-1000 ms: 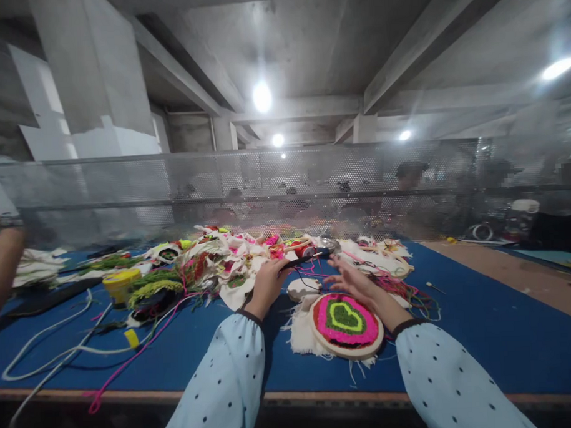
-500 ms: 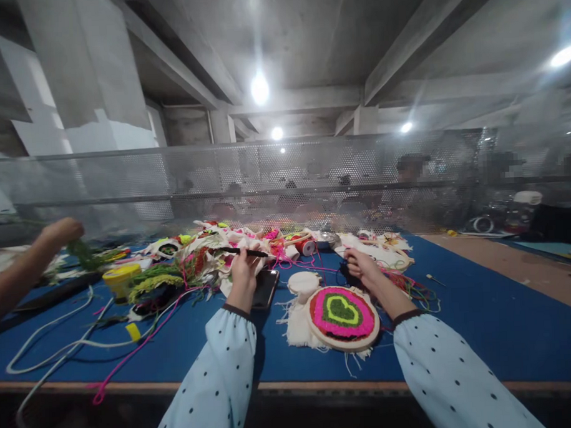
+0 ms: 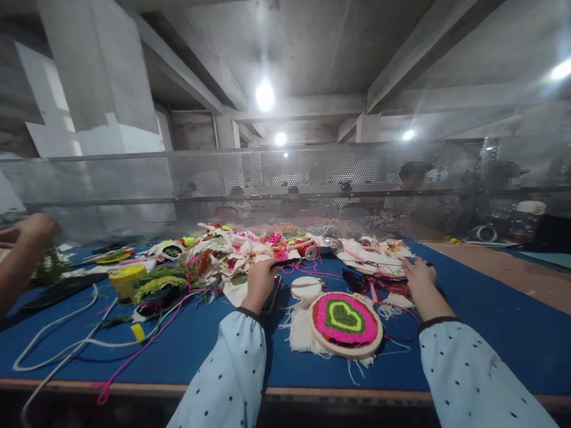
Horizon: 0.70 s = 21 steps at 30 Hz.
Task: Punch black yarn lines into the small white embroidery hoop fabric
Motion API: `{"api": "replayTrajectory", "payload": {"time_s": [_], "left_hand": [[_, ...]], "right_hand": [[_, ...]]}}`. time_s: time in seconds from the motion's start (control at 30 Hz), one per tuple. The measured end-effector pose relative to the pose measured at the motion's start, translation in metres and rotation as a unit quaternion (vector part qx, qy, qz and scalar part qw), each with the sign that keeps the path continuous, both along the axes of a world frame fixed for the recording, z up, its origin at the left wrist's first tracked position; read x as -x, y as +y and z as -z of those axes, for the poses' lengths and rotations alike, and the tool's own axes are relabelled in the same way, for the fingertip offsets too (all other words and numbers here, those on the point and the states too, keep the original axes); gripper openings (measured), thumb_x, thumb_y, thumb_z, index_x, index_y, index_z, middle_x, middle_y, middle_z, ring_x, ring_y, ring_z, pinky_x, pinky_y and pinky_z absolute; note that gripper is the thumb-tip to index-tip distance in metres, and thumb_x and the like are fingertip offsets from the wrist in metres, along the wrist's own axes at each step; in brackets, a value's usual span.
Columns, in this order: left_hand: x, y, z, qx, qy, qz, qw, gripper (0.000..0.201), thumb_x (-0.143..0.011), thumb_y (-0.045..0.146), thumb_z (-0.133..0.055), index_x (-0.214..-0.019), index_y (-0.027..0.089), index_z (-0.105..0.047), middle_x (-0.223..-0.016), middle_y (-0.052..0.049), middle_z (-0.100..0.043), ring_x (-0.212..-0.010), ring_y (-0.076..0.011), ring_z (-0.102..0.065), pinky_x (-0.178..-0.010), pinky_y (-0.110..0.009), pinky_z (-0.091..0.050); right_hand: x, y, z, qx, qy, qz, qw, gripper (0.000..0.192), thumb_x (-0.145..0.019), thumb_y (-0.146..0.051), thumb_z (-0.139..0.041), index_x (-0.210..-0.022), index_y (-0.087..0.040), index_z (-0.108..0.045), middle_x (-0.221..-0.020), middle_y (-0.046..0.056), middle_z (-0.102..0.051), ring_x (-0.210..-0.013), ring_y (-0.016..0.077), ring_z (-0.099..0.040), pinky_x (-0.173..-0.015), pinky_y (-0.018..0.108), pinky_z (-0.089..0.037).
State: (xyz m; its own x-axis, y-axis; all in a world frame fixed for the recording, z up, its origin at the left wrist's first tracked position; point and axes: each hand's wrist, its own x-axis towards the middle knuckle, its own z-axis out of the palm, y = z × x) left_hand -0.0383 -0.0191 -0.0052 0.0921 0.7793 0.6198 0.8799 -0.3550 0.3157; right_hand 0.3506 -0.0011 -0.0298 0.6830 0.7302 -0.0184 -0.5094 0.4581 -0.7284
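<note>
Blue surface (image 3: 481, 332) spreads under both hands. Heap of yarn and cloth scraps (image 3: 207, 263) piled just left of the left hand (image 3: 259, 278), which curls around a thin dark tool (image 3: 287, 261). Heart-pattern hoop (image 3: 346, 323) lies between the hands. Right hand (image 3: 419, 278) rests flat, fingers spread, on loose threads (image 3: 391, 291).

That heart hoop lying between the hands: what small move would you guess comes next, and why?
Probably the right hand draws back toward the heart hoop. It rests out on loose yarn, while the left hand grips a thin dark tool beside it.
</note>
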Motion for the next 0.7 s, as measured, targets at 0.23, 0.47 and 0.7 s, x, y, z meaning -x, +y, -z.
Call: {"api": "replayTrajectory", "payload": {"time_s": [0.23,0.47,0.7], "left_hand": [[-0.025,-0.006,0.005,0.01,-0.053,0.188,0.981,0.023,-0.077,0.033,-0.056,-0.093,0.025,-0.069,-0.09,-0.005,-0.069,-0.081,-0.0209,-0.06,-0.071,-0.026,-0.04],[-0.025,0.0,0.004,0.072,-0.236,0.177,0.953,0.017,-0.071,0.034,-0.058,-0.066,0.019,-0.064,-0.063,-0.002,-0.062,-0.061,-0.0155,-0.052,-0.055,-0.022,-0.036],[-0.029,-0.01,-0.007,0.285,-0.295,0.282,0.867,0.034,-0.07,0.043,-0.058,-0.054,0.013,-0.055,-0.045,0.003,-0.044,-0.038,-0.0056,-0.032,-0.04,-0.02,-0.02]], "right_hand": [[0.115,-0.018,-0.018,-0.022,-0.144,-0.505,0.851,0.029,-0.085,-0.049,-0.042,-0.094,-0.022,-0.049,-0.081,0.002,-0.059,-0.062,0.0142,-0.061,-0.051,0.027,-0.05],[0.132,-0.024,-0.005,0.004,-0.241,-0.569,0.786,0.031,-0.073,-0.043,-0.062,-0.071,-0.015,-0.05,-0.043,-0.011,-0.028,-0.034,0.0024,-0.024,-0.035,0.014,-0.021],[0.102,-0.008,-0.017,-0.053,-0.232,-0.399,0.886,0.033,-0.073,-0.044,-0.06,-0.062,-0.02,-0.04,-0.041,-0.011,-0.022,-0.033,0.0033,-0.016,-0.032,0.018,-0.015]]}}
